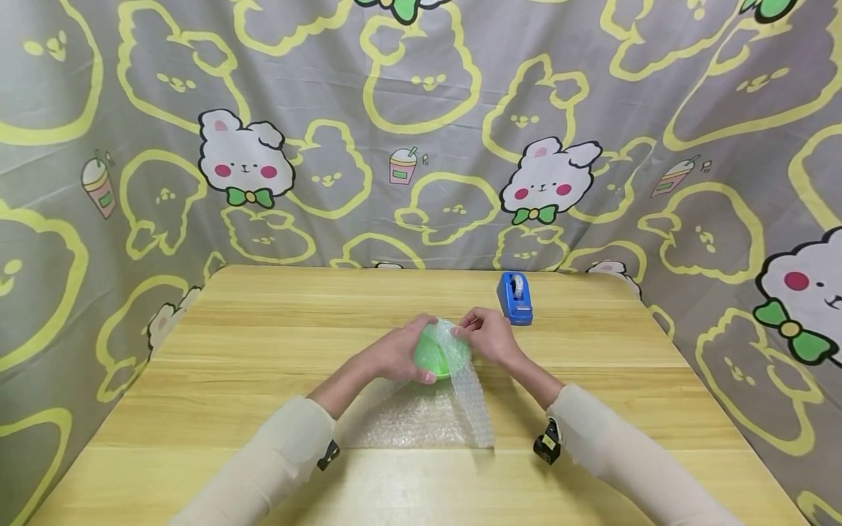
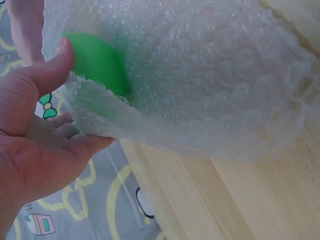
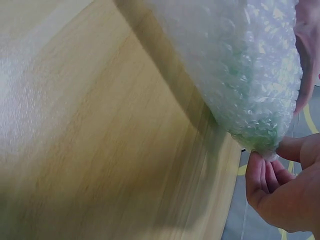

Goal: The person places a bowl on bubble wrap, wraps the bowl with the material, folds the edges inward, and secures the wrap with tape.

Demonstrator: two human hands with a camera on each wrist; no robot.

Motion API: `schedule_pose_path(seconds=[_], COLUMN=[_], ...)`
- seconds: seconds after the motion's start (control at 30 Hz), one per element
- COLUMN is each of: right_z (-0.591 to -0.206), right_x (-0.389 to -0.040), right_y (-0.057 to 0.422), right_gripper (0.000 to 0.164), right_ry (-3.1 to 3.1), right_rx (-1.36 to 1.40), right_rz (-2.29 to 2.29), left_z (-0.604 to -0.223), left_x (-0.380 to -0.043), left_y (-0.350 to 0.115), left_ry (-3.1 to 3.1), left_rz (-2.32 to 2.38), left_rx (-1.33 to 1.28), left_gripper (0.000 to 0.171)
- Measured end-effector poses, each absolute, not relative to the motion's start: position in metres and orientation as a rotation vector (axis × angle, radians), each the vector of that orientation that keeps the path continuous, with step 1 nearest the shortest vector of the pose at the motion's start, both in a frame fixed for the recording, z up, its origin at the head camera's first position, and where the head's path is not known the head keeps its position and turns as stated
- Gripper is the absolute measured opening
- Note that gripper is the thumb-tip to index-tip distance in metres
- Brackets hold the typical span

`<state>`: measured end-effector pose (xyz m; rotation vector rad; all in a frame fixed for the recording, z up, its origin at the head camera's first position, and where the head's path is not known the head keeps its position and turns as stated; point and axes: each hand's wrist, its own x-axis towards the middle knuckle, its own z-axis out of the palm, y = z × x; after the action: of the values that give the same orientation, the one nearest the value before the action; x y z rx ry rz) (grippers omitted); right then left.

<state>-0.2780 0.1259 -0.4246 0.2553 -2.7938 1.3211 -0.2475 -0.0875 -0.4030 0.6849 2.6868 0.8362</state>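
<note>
A green bowl, round and smooth, sits partly wrapped in clear bubble wrap. My left hand holds the bowl from the left; in the left wrist view its thumb lies against the bowl and the other fingers are beside and behind the wrap. My right hand pinches the edge of the bubble wrap at the bowl's right side, between thumb and fingertips. One fold of wrap crosses the bowl's right part and hangs toward the front. Much of the bowl is covered by the wrap.
On the wooden table, a blue tape dispenser with a roll of clear tape stands behind my right hand. A grey patterned curtain surrounds the table at the back and sides.
</note>
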Motion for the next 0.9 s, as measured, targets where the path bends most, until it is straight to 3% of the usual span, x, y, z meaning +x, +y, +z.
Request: schedule_pose_path(seconds=[0.57,0.9], right_z=[-0.424,-0.419], right_x=[-0.277,-0.261], right_y=[0.126,0.134], right_gripper=[0.017,0.025], right_ry=[-2.815,-2.806], right_rx=[0.249,0.412], right_rz=[1.301,1.107], left_z=[-0.402,-0.401], left_x=[-0.247,-0.247], left_y=[-0.089,-0.089], left_ry=[2.677,2.668], left_rz=[0.737,0.742], left_rx=[0.697,0.685], left_gripper=[0.100,0.098])
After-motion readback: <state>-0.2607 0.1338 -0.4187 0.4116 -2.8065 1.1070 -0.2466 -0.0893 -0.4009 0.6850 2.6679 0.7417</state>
